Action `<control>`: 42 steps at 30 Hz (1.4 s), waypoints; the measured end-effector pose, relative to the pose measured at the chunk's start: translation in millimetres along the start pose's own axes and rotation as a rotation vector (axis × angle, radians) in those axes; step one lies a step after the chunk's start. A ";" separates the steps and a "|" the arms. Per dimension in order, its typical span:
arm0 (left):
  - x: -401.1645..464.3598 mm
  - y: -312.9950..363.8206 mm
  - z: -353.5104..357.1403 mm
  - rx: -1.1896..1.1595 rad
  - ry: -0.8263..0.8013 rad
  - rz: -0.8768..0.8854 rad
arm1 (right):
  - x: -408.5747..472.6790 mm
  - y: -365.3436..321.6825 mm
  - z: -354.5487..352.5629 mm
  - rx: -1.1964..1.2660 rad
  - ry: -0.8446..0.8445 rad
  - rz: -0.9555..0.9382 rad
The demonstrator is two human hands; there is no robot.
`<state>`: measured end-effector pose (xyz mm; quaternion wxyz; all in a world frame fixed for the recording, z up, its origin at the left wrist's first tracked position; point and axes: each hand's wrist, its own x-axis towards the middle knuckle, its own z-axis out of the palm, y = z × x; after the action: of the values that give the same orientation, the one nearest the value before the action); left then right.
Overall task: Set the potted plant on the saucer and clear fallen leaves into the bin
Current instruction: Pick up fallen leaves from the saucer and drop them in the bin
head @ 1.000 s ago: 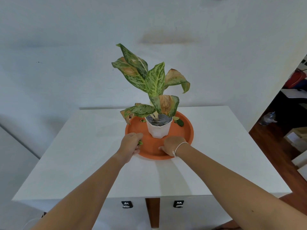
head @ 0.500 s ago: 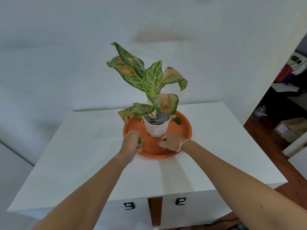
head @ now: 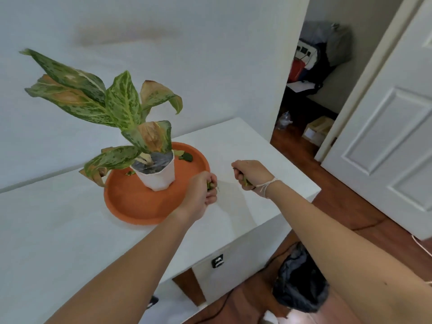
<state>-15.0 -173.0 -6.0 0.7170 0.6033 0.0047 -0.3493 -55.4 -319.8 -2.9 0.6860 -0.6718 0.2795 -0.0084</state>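
Observation:
The potted plant [head: 155,175], a white pot with green and brown speckled leaves, stands on the orange saucer [head: 135,202] on the white table [head: 58,230]. A few green leaf bits [head: 187,157] lie on the saucer behind the pot, and a small one [head: 129,173] lies left of it. My left hand [head: 203,194] is closed around green leaf pieces just off the saucer's right rim. My right hand [head: 252,175] is closed on more leaf pieces, above the table's right part. The bin [head: 300,285], lined with a dark bag, stands on the floor below my right forearm.
A white wall runs behind the table. To the right a doorway opens onto a room with boxes and a dark chair [head: 313,66], beside a white door [head: 385,127]. A black cable [head: 224,302] lies on the wooden floor near the bin.
Both hands have lifted off the saucer and moved right, each closed on leaf pieces. My view has swung right and down, bringing the bin and doorway into sight.

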 end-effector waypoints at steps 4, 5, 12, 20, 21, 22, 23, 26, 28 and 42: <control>2.4 -14.6 56.4 0.050 -0.120 -0.017 | -15.3 21.3 -56.5 0.134 0.140 0.040; 3.1 -19.8 71.3 0.064 -0.146 -0.020 | -18.9 26.8 -71.9 0.155 0.169 0.048; 10.9 -66.5 175.3 0.146 -0.288 -0.090 | -37.6 71.3 -175.1 0.248 0.294 0.104; 27.1 -141.7 263.7 0.237 -0.325 -0.283 | -49.2 145.7 -265.5 0.262 0.387 0.257; 29.9 -151.6 270.3 0.245 -0.318 -0.303 | -50.4 156.4 -273.5 0.279 0.402 0.273; 32.6 -160.0 274.9 0.253 -0.305 -0.325 | -52.1 165.6 -279.3 0.300 0.419 0.289; 35.3 -169.0 280.7 0.261 -0.295 -0.355 | -54.0 175.6 -285.3 0.328 0.441 0.309; 44.3 -196.0 292.1 0.313 -0.268 -0.453 | -58.1 204.8 -296.5 0.378 0.495 0.383; 52.2 -211.9 293.4 0.338 -0.247 -0.507 | -58.8 221.4 -297.2 0.407 0.505 0.421; 157.2 -404.7 267.2 0.520 -0.060 -0.821 | -7.3 437.2 -278.3 0.883 0.890 0.844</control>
<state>-211.9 -494.2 -349.4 0.3452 0.7005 0.1343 -0.6100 -330.5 -529.6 -388.9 0.6589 -0.1039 0.7342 -0.1266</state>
